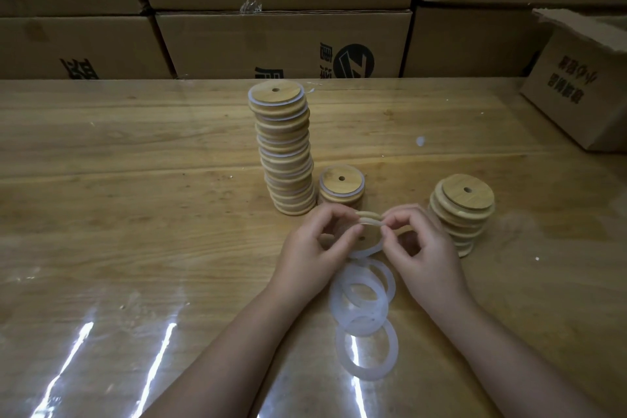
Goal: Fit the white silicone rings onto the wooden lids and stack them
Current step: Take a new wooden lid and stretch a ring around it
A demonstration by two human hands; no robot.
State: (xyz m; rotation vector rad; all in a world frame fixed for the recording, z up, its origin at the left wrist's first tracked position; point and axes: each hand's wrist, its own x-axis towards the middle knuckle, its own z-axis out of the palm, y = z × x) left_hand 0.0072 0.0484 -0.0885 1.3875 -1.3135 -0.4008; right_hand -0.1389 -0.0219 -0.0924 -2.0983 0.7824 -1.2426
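Both hands meet over the middle of the tabletop (pixel 135 214), a little to the right of centre, and work on 1 wooden lid (pixel 362 237). The lid is tilted, its far edge raised and its small centre hole facing the camera. A white silicone ring (pixel 368 253) runs around the lid's near edge and up to its far edge, where both hands pinch it. The left hand (pixel 315 244) has its grip closed on the lid and ring from the left, thumb and forefinger curled at the far rim. The right hand (pixel 420 248) has its grip closed the same way from the right, fingertips nipping the ring at the top.

Just far of the hands stands a short stack (pixel 342 187) of ringed lids. Touching or almost touching its left side, a tall stack (pixel 286 153) of ringed lids rises and leans slightly, white edges showing between the wood. To the right of the right hand, a third stack (pixel 461 210) holds lids with no white showing, set unevenly.

Near of the held lid, between the 2 forearms, loose rings (pixel 363 302) lie flat and overlapping on the tabletop, which shows bright streaks of glare along its near edge.

Cardboard boxes (pixel 281 44) with black print form a wall along the far side. An open box (pixel 576 88) sits on the far right corner.
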